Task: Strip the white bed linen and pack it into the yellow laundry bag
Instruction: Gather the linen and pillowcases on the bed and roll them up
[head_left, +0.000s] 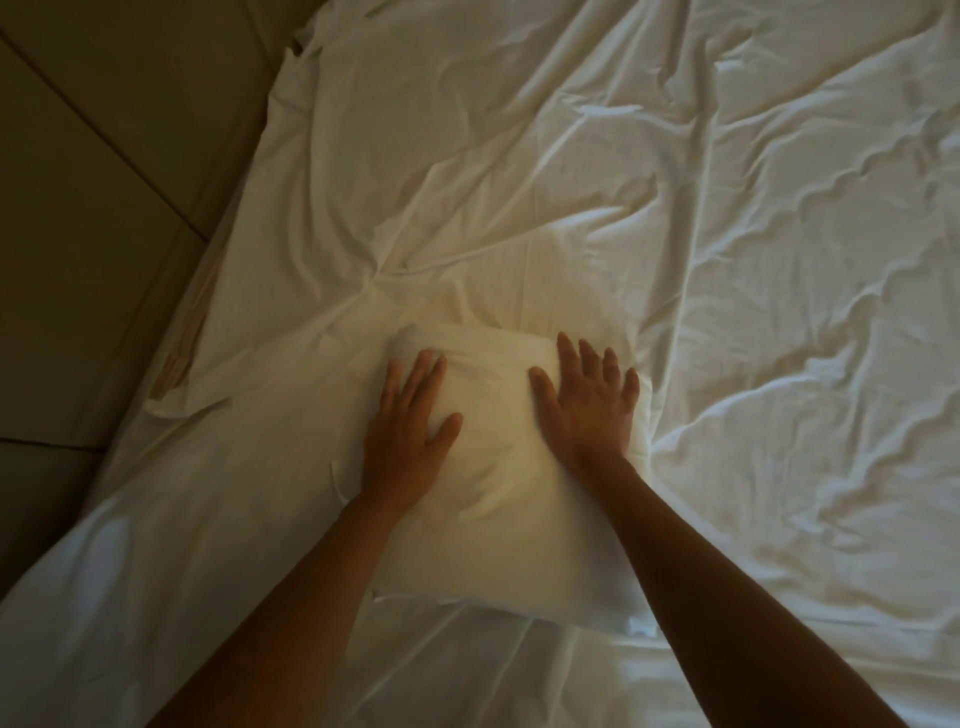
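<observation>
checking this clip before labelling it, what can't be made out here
- Yellow laundry bag: nowhere in the head view, so its place is unknown.
- Folded white bundle: left hand and right hand press flat on it; forearms hide its near edge; which linen piece it is cannot be told.
- Sheet: cut off by the top, right and bottom edges.
- Mattress: covered by the sheet.

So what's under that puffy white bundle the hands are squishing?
The folded bundle lies on the wrinkled white sheet. Both hands press flat on top. Anything beneath the sheet is covered.
</observation>
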